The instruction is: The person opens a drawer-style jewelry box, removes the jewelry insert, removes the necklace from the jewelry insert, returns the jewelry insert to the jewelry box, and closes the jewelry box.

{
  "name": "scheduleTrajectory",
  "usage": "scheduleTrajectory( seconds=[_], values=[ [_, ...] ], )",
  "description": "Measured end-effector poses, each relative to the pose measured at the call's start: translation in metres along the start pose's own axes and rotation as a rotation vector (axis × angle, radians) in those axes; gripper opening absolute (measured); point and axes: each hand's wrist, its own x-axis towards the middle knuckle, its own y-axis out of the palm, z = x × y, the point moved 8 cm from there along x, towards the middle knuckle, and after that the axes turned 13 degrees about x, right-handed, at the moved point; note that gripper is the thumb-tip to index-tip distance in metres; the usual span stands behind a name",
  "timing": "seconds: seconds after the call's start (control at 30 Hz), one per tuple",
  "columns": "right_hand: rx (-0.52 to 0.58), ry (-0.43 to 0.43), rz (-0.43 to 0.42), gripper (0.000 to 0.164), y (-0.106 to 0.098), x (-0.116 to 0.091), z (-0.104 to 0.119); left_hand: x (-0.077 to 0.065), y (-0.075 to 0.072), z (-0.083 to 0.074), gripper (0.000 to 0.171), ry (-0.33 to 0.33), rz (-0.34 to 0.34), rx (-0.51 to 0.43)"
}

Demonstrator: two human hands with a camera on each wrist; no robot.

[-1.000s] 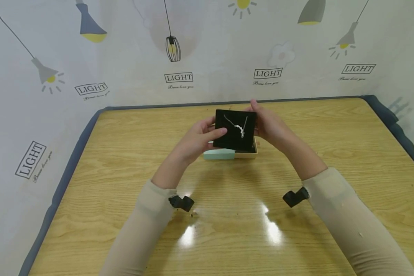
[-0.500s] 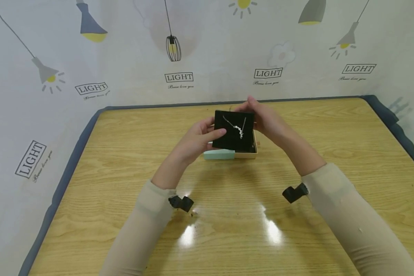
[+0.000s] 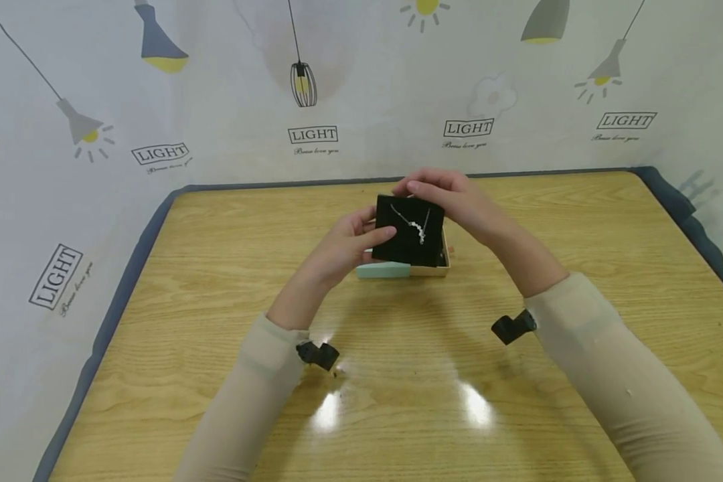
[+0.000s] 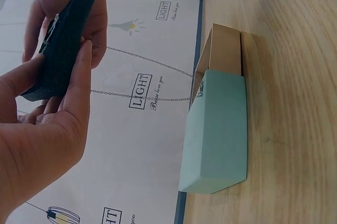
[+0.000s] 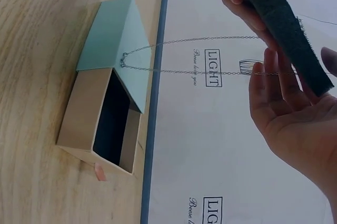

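Observation:
My left hand (image 3: 341, 249) holds a black foam necklace pad (image 3: 397, 250) upright, thumb on its front and fingers behind. A silver necklace (image 3: 418, 229) with a sparkling curved pendant lies across the front. Behind the pad its thin chain (image 4: 152, 99) hangs in a long loop, the clasp end overlapping the box in both wrist views. My right hand (image 3: 460, 201) is at the pad's top right corner, loosely curved fingers behind it and thumb close to the top edge. Below stands a jewellery box, a mint sleeve (image 4: 224, 129) with its tan drawer (image 5: 84, 109) partly pulled out.
The box stands on a glossy wooden table (image 3: 410, 402); an orange ribbon tab (image 5: 99, 172) sticks out from the drawer end. A white wall covering (image 3: 385, 80) printed with lamps rises at the table's back edge. Small dark specks lie near my left wrist.
My right hand has moved up and left, from the pad's right side to its top corner, and its thumb has come down towards the top edge. The left hand and pad have barely moved.

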Motion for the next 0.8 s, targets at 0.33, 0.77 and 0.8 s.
scheduleTrajectory(
  seconds=[0.33,0.77,0.8],
  values=[
    [-0.016,-0.011,0.043,0.026,0.008,0.002,0.007,-0.001,0.0,0.0,0.046,0.001,0.008,0.006],
    [-0.211,-0.073,0.022,0.024,0.015,0.001,0.011,-0.001,-0.002,0.007,0.043,-0.014,0.004,0.028],
    [-0.24,-0.085,0.007,0.024,0.016,0.0,0.013,-0.001,-0.002,0.007,0.042,-0.013,0.003,0.028]
  ],
)
